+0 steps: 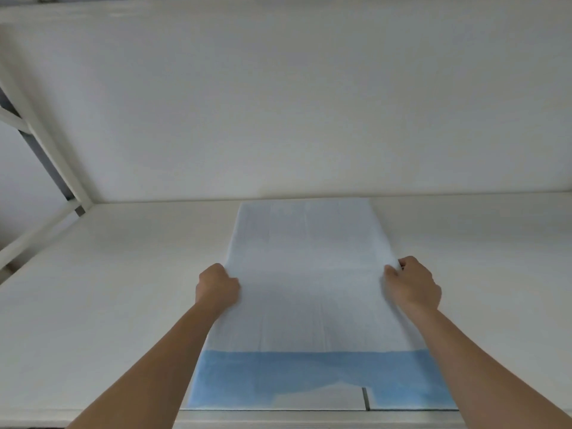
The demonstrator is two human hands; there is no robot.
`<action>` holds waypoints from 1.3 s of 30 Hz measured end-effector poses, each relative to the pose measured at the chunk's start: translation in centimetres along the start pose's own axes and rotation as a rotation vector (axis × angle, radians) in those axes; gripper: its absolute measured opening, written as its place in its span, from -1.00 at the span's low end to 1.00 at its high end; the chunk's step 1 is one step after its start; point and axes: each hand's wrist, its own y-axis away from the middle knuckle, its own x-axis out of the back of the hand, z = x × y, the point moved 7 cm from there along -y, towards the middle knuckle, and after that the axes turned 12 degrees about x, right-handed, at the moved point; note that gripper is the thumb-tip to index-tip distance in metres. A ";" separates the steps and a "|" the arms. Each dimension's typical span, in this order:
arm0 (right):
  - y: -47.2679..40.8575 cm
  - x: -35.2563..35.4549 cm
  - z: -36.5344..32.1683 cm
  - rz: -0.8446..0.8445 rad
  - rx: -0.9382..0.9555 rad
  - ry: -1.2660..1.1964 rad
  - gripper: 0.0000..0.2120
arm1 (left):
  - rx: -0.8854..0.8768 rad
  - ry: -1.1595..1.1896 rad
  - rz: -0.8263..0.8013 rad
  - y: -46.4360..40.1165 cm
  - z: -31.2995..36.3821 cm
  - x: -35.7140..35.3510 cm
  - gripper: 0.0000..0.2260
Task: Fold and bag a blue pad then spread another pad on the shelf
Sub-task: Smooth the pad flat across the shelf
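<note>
While both hands (218, 287) (414, 286) grip pad (305, 274) (probably pinched), shelf (108, 274) surrounds.

The pad (305, 274) lay flat and lengthwise in the lower centre of the frame, pale whitish side up, faintly creased, with a blue band across its near end at the frame's bottom.

the fingertips of the left hand (218, 284) curl under the left edge of the pale, blue-bordered rectangular pad (305, 274), so they are hidden. the right hand (413, 284) hides its own fingertips in the bunched right edge. both forearms run out of the bottom edge. the white shelf board (108, 289) is cut off left and right.
</note>
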 end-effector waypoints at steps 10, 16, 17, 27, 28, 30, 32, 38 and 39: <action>0.8 0.3 -1.8 0.127 0.077 0.305 -0.69 | -0.074 0.107 0.107 1.2 -0.2 -0.6 -0.86; 0.9 1.0 -3.1 0.120 0.237 0.281 -0.59 | -0.286 -0.213 0.329 3.3 2.8 -0.2 -0.68; 0.9 0.8 -3.9 0.097 0.308 0.254 -0.59 | -0.349 -0.219 0.315 3.8 3.5 -0.7 -0.65; 2.7 -6.9 -11.6 -0.345 0.793 -0.025 -0.54 | -0.608 -0.170 0.058 4.8 9.1 -6.7 -0.55; 2.6 -7.5 -11.5 -0.378 0.790 -0.006 -0.52 | -0.595 -0.181 0.038 4.5 9.1 -7.1 -0.54; 2.5 -8.2 -11.1 -0.412 0.794 0.079 -0.50 | -0.548 -0.245 0.011 3.5 8.1 -7.7 -0.52; 2.6 -8.6 -10.7 -0.410 0.807 0.160 -0.49 | -0.517 -0.334 0.041 2.8 6.9 -8.0 -0.49; 2.1 -8.6 -9.7 -0.418 0.775 0.245 -0.47 | -0.467 -0.413 0.084 1.8 6.3 -8.3 -0.45; 2.0 -8.6 -9.4 -0.422 0.764 0.258 -0.47 | -0.456 -0.422 0.088 1.7 6.2 -8.2 -0.45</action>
